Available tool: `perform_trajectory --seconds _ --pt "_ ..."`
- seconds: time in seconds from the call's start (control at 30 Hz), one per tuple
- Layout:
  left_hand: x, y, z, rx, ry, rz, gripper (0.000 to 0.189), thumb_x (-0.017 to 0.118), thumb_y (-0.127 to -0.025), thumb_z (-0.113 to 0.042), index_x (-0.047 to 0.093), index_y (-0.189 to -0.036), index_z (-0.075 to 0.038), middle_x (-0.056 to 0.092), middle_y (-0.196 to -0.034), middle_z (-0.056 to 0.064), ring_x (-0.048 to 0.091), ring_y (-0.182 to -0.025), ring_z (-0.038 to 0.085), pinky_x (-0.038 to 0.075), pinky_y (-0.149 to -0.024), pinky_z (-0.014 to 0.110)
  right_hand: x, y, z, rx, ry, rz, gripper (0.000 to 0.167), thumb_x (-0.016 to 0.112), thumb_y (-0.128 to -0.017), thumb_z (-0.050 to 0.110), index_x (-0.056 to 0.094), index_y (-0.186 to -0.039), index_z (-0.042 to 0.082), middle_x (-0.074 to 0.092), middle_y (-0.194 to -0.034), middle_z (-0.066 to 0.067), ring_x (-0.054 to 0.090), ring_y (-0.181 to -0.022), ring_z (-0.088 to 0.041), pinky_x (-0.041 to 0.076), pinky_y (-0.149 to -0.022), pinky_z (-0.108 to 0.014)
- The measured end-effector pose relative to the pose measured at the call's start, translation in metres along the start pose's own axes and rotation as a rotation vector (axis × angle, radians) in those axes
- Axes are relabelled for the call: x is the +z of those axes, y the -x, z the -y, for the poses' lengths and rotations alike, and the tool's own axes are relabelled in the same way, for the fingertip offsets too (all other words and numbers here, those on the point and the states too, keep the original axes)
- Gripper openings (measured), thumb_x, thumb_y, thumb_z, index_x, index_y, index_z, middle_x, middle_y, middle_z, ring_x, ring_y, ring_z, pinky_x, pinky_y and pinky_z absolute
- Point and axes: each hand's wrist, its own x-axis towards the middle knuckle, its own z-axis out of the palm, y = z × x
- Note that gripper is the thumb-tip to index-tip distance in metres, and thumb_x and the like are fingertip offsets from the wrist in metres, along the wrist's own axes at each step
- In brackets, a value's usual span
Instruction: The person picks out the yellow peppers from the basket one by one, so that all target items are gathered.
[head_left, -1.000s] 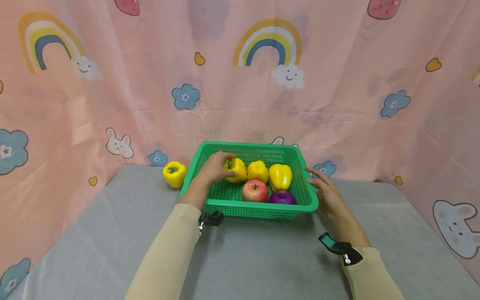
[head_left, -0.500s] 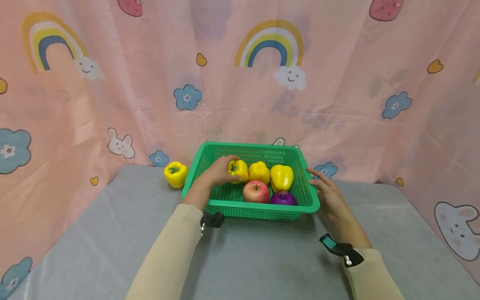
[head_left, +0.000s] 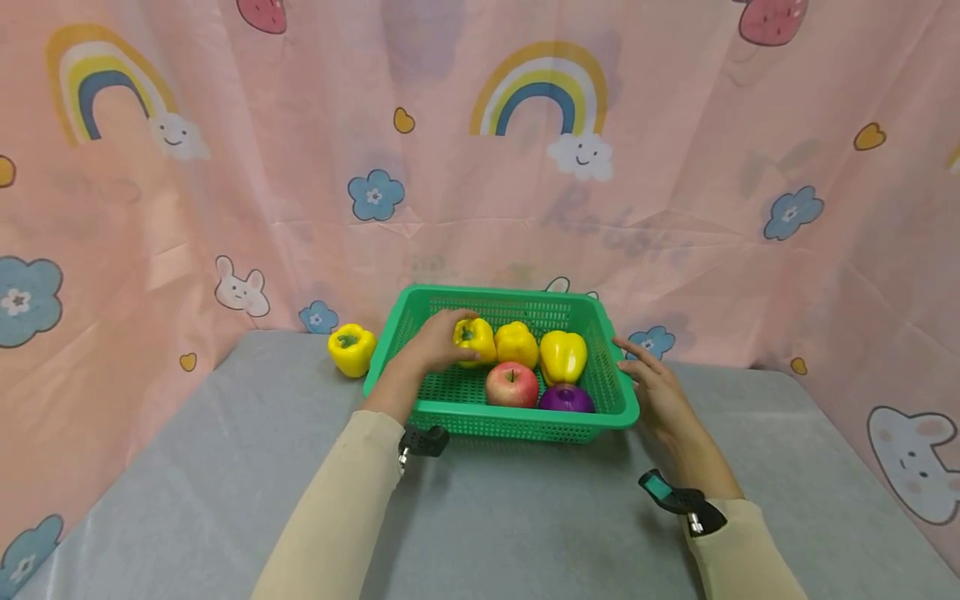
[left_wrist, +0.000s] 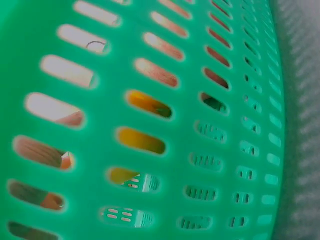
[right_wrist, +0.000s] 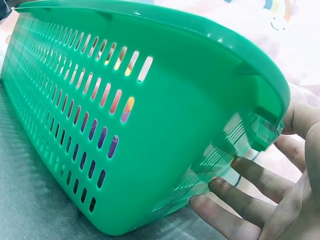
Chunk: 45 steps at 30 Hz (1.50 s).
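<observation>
left hand's thumb, left hand [head_left: 437, 340] included, has eased a touch lower on the pepper [head_left: 483, 342]
that hand is curled round it, inside the basket [head_left: 450, 408] toward the left edge; the right hand [head_left: 662, 402], fingers loosely spread, touches the right edge. apple [head_left: 512, 385] near the front edge.

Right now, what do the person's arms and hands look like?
Long, plain beige sleeves cover both arms down to the wrists. The left band and right band are black; the right one has a teal patch. Left hand and right hand wear no gloves.
</observation>
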Motion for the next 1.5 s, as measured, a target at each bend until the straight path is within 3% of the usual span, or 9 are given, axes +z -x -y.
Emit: perform_trajectory --seconds 0.4,0.7,0.87,0.97,1.07,1.2,1.37,1.5 --pt "-0.011 0.009 -0.007 -0.053 0.071 -0.152 0.063 0.078 -0.088 -0.037 0.056 -0.145 -0.02 0.054 -0.147 0.011 0.049 -0.134 0.032 0.044 -0.113 0.052 0.001 -0.002 -0.002 -0.002 0.016 -0.003 0.058 0.047 -0.108 0.029 0.026 -0.161 0.017 0.038 -0.143 0.0 0.064 -0.103 -0.004 0.057 -0.082 -0.023" --pt "-0.022 0.021 -0.016 -0.004 0.115 -0.235 0.067 0.078 -0.087 -0.041 0.054 -0.145 -0.018 0.055 -0.147 0.009 0.053 -0.13 0.031 0.05 -0.105 0.048 0.001 0.0 -0.002 -0.005 0.01 0.003 0.059 0.044 -0.108 0.027 0.023 -0.162 0.016 0.025 -0.156 -0.014 0.064 -0.105 -0.003 0.057 -0.083 -0.022" --pt "-0.029 0.034 -0.017 -0.011 0.181 -0.27 0.066 0.082 -0.084 -0.039 0.055 -0.138 -0.014 0.058 -0.143 0.01 0.058 -0.125 0.031 0.054 -0.102 0.044 0.001 0.001 -0.001 -0.006 0.012 0.001 0.059 0.045 -0.108 0.028 0.024 -0.162 0.016 0.024 -0.157 -0.015 0.062 -0.108 -0.002 0.056 -0.085 -0.021" --pt "-0.034 0.046 -0.015 -0.038 0.2 -0.277 0.065 0.083 -0.082 -0.041 0.054 -0.135 -0.018 0.057 -0.143 0.009 0.056 -0.126 0.033 0.055 -0.099 0.046 0.0 0.001 -0.001 -0.001 0.013 0.007 0.059 0.044 -0.109 0.028 0.023 -0.162 0.016 0.016 -0.163 -0.017 0.061 -0.108 -0.002 0.056 -0.085 -0.021" --pt "-0.041 0.059 -0.012 -0.04 0.176 -0.313 0.064 0.084 -0.081 -0.041 0.055 -0.134 -0.021 0.057 -0.142 0.007 0.056 -0.125 0.033 0.055 -0.095 0.048 0.001 0.0 -0.001 -0.002 0.01 0.015 0.058 0.045 -0.109 0.029 0.024 -0.162 0.017 0.01 -0.167 -0.017 0.061 -0.107 -0.002 0.056 -0.084 -0.021" --pt "-0.048 0.076 -0.007 -0.007 0.142 -0.385 0.063 0.085 -0.081 -0.04 0.058 -0.134 -0.019 0.059 -0.142 0.004 0.056 -0.124 0.032 0.054 -0.096 0.049 0.002 -0.002 -0.002 -0.009 0.018 0.016 0.057 0.044 -0.109 0.029 0.026 -0.161 0.017 0.014 -0.165 -0.017 0.061 -0.107 -0.002 0.056 -0.084 -0.021" --pt "-0.052 0.089 -0.004 0.002 0.132 -0.436 0.061 0.083 -0.084 -0.037 0.059 -0.136 -0.018 0.059 -0.143 0.005 0.056 -0.124 0.031 0.054 -0.098 0.049 0.001 -0.002 -0.001 -0.012 0.015 0.018 0.057 0.044 -0.109 0.028 0.025 -0.161 0.017 0.004 -0.169 -0.016 0.06 -0.107 -0.002 0.056 -0.083 -0.021" --pt "-0.057 0.099 -0.001 0.01 0.093 -0.473 0.057 0.08 -0.086 -0.035 0.06 -0.137 -0.018 0.06 -0.143 0.006 0.059 -0.122 0.033 0.055 -0.099 0.051 0.0 -0.001 -0.001 -0.005 0.016 0.009 0.058 0.045 -0.108 0.029 0.025 -0.162 0.017 0.01 -0.168 -0.014 0.06 -0.106 -0.003 0.056 -0.083 -0.021"
